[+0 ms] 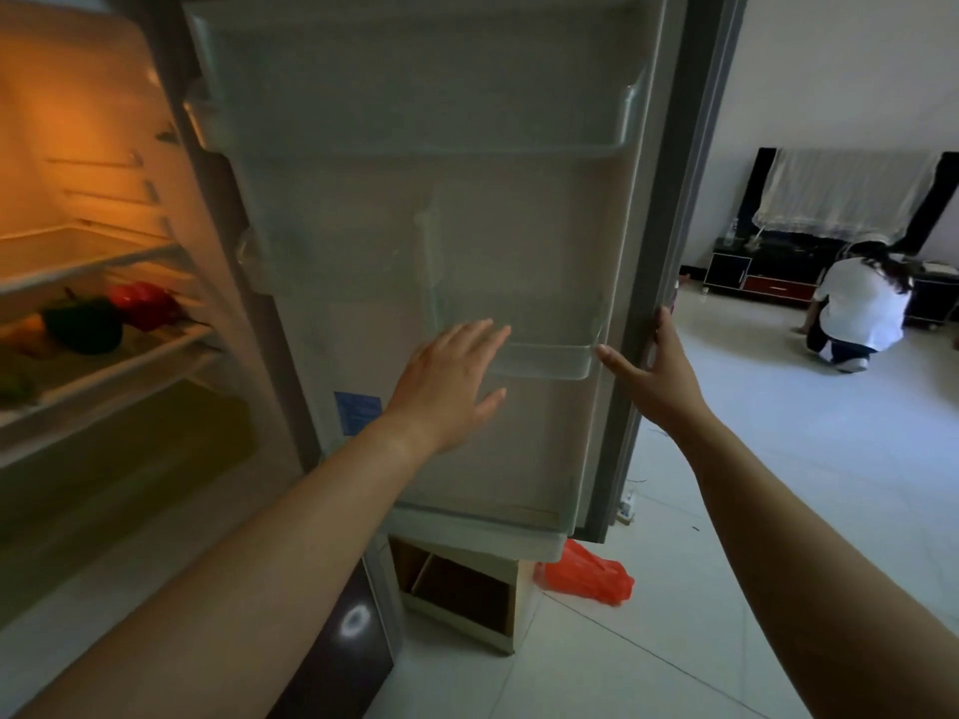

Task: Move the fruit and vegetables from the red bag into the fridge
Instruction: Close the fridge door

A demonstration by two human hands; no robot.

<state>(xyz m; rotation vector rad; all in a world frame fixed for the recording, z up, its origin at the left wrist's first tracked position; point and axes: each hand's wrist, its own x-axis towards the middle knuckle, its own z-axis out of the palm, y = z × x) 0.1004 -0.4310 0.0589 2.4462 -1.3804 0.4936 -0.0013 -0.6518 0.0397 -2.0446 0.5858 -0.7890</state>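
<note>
The fridge door (394, 262) stands open in front of me, its inner side with clear door bins facing me. My left hand (446, 386) is flat with straight fingers against the door's inner panel, beside the lower bin. My right hand (648, 376) holds the door's outer edge, fingers around the edge and thumb stretched toward the bin. Inside the lit fridge on the left, a green pepper (83, 324), a red pepper (142, 303) and a yellow-orange item (28, 332) lie on a glass shelf (155, 355). The red bag (586, 573) lies crumpled on the floor below the door.
A small open wooden box (462, 594) stands on the white tiled floor under the door. A person in a white top (856, 308) crouches at the far right before a low black cabinet (768, 277). A dark appliance front (337, 651) is below my left arm.
</note>
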